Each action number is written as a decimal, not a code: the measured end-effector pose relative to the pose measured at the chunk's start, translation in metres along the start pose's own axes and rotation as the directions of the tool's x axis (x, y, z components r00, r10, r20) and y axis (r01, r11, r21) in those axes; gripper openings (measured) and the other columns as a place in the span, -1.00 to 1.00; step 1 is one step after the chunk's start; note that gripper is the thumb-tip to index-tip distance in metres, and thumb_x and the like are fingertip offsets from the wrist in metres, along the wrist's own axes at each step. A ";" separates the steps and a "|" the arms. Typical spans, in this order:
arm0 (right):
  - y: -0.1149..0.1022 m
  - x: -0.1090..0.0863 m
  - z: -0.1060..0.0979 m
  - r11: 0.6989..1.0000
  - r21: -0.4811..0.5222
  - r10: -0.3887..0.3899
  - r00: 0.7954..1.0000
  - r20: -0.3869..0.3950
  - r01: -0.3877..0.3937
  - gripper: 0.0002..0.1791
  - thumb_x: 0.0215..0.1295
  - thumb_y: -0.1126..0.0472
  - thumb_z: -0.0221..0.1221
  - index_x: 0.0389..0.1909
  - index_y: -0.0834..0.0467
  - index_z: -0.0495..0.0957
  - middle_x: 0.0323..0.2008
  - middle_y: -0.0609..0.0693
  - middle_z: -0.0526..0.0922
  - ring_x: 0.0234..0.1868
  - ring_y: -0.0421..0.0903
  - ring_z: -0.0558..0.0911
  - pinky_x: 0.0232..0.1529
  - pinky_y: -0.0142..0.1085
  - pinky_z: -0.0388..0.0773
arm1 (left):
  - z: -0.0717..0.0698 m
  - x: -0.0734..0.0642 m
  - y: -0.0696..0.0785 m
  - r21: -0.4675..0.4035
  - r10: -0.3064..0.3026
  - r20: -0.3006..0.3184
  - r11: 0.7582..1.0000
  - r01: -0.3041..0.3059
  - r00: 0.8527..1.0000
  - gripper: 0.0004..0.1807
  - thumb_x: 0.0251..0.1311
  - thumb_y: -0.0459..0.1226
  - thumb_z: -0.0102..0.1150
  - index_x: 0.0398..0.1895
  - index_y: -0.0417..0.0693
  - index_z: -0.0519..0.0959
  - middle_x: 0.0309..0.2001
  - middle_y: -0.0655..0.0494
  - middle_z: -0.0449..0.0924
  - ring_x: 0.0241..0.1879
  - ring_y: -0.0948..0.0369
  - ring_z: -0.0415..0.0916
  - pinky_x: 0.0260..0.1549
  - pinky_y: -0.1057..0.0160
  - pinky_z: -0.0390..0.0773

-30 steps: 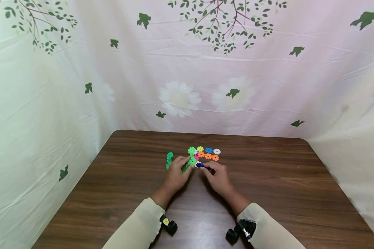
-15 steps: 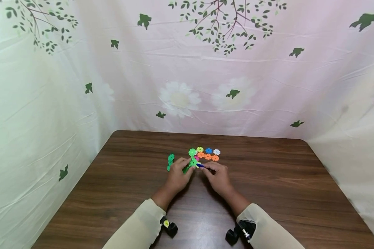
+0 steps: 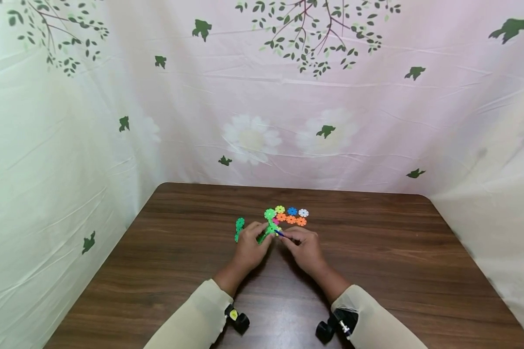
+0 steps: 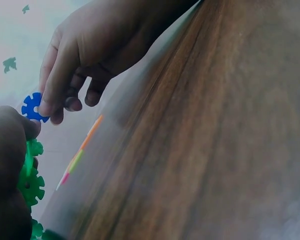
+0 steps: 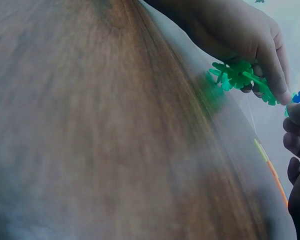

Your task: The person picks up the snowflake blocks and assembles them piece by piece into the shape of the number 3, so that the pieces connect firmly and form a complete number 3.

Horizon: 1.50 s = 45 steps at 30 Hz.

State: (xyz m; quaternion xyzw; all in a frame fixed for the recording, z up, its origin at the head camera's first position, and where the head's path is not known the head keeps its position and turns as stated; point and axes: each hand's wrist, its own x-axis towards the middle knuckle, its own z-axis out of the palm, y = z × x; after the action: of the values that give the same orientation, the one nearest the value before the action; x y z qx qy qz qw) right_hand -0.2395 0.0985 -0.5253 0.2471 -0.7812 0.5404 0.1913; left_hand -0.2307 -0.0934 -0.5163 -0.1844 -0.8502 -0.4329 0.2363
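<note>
Pale bird-printed cloth (image 3: 70,155) hangs left, far and right around the brown wooden table (image 3: 375,247); over its far middle, the left hand (image 3: 250,244) pinches linked green discs (image 3: 271,228), the right hand (image 3: 304,247) a blue disc (image 4: 28,106) (orange discs (image 3: 291,219) lie just beyond).

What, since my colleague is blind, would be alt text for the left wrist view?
A right hand pinches a blue notched disc beside a left hand holding linked green discs; orange, yellow-green and pink pieces lie beyond on a wood-grain table.

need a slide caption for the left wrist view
The right hand pinches a blue notched disc near the left hand, which holds green pieces.
</note>
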 end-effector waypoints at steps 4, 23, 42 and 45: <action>0.001 0.001 0.000 1.000 0.014 -0.024 1.000 0.006 0.024 -0.83 0.31 0.49 0.45 -0.13 0.27 0.87 -0.23 0.13 0.88 -0.23 -0.14 0.81 -0.21 -0.49 0.69 | -0.001 0.000 0.000 0.012 0.021 -0.002 1.000 -0.021 1.000 -0.64 0.35 -0.41 0.47 0.13 -0.48 0.73 -0.08 -0.22 0.80 -0.04 -0.05 0.82 -0.02 -0.01 0.80; 0.002 0.001 -0.001 0.999 0.021 0.040 0.999 0.023 -0.041 -0.78 0.36 0.48 0.41 -0.03 0.26 0.86 -0.14 0.15 0.88 -0.17 0.05 0.81 -0.19 -0.46 0.66 | 0.005 0.000 0.000 -0.094 -0.002 -0.057 0.996 -0.004 0.998 -0.58 0.26 -0.48 0.52 0.11 -0.30 0.55 -0.13 -0.16 0.77 -0.21 0.03 0.73 -0.23 0.14 0.75; 0.004 0.002 0.000 0.995 -0.001 0.097 0.994 0.053 -0.097 -0.75 0.43 0.44 0.37 0.06 0.22 0.84 -0.04 0.14 0.87 -0.09 -0.06 0.79 -0.10 -0.43 0.67 | 0.008 -0.001 -0.004 0.006 0.115 -0.064 0.993 -0.115 0.991 -0.69 0.32 -0.54 0.42 0.09 -0.21 0.81 0.14 -0.28 0.52 -0.14 -0.01 0.71 -0.17 0.13 0.74; 0.006 0.003 0.000 0.993 -0.019 0.115 0.993 0.038 -0.114 -0.73 0.40 0.45 0.39 0.06 0.23 0.83 -0.06 0.14 0.87 -0.14 -0.09 0.76 -0.13 -0.42 0.65 | 0.007 0.000 -0.006 0.013 0.105 -0.071 0.994 -0.104 0.992 -0.70 0.33 -0.54 0.41 0.07 -0.18 0.82 0.21 -0.30 0.47 -0.22 0.01 0.74 -0.22 0.14 0.74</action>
State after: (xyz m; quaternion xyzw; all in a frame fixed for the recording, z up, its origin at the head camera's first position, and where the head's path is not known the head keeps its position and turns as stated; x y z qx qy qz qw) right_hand -0.2451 0.0993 -0.5280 0.2105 -0.8023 0.5389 0.1469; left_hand -0.2355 -0.0904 -0.5236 -0.2119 -0.8325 -0.4221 0.2897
